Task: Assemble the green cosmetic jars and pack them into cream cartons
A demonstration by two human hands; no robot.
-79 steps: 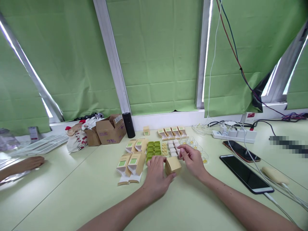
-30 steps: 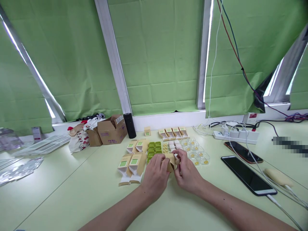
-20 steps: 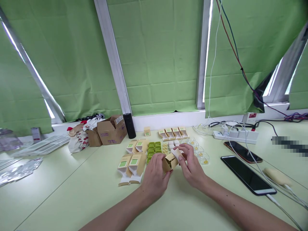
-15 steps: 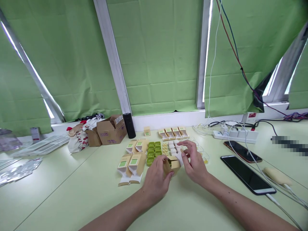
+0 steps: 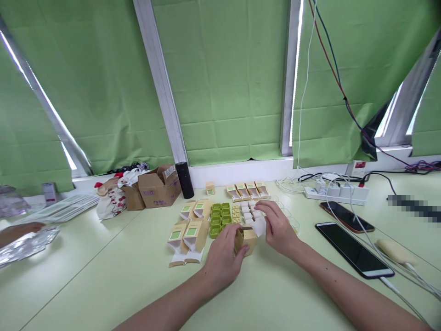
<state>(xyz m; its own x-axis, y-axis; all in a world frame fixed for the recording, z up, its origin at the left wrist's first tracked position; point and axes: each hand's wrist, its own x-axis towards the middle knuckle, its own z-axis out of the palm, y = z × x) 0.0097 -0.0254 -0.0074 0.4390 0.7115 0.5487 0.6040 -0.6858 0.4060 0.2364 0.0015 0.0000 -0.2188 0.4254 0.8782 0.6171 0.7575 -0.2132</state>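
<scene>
My left hand grips a small tan cardboard box that stands on the pale green table; something green shows in the box's open top. My right hand is just right of the box, fingers curled over its white top flap. Behind the hands lie rows of green caps, small yellow pieces, white pieces and clear round cases. Folded tan boxes with green labels lie to the left.
Another row of labelled boxes lies further back. Two phones and a power strip with cables are on the right. A brown carton, a black cylinder and a patterned bag sit left. Another person's hand rests on foil packets.
The box was lifted between both hands, then set back on the table. My right hand has drawn back to its white flap. Another person's hand has reappeared at the left edge.
</scene>
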